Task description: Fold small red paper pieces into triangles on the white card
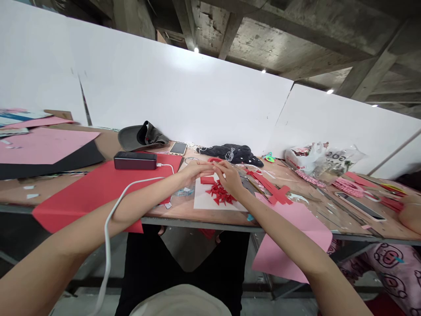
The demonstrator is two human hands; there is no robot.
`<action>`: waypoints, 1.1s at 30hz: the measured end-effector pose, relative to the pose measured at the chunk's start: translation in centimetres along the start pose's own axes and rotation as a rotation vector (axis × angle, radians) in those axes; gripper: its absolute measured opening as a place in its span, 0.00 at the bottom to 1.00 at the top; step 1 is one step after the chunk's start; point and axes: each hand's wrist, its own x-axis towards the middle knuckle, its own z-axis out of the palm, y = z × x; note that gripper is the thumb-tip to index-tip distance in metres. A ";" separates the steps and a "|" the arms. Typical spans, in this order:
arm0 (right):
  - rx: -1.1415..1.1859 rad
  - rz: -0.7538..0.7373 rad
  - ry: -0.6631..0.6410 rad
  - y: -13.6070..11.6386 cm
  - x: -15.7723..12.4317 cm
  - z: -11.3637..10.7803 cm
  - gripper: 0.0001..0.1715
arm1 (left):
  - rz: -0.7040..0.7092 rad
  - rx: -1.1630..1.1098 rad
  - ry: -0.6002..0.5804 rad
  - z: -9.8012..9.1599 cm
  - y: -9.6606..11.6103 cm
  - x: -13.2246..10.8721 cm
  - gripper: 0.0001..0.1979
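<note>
Both my hands meet over the middle of the worktable (184, 213). My left hand (194, 169) and my right hand (229, 174) pinch a small red paper piece (214, 160) between their fingertips. Below them a white sheet (204, 199) carries a pile of small folded red paper pieces (219, 194) and a flat red square (207, 180). Red paper strips (268, 186) lie just right of my right hand.
A large red sheet (85, 191) with a black power bank (135, 160) and its white cable (108, 237) lies at left. Pink sheets (42, 145), a cap (141, 136), a phone (178, 148), dark cloth (235, 153), plastic bags (315, 160). Another person's arm (411, 213) at far right.
</note>
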 end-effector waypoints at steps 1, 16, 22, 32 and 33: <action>0.042 -0.004 0.014 0.0 0.1 -0.1 0.18 | -0.004 -0.007 0.000 0.0 0.1 0.1 0.15; 0.548 0.328 0.029 2.0 0.8 0.1 0.11 | 0.053 0.063 -0.125 -1.0 -1.2 0.8 0.17; 0.517 0.331 0.010 2.0 0.9 0.0 0.07 | 0.089 0.230 -0.108 -0.4 -0.6 0.4 0.14; 0.551 0.370 -0.051 2.5 0.8 -0.2 0.11 | 0.110 0.227 -0.086 -0.1 -0.7 0.4 0.14; 0.554 0.373 -0.068 2.7 0.8 -0.2 0.12 | 0.116 0.219 -0.079 -0.1 -0.8 0.5 0.15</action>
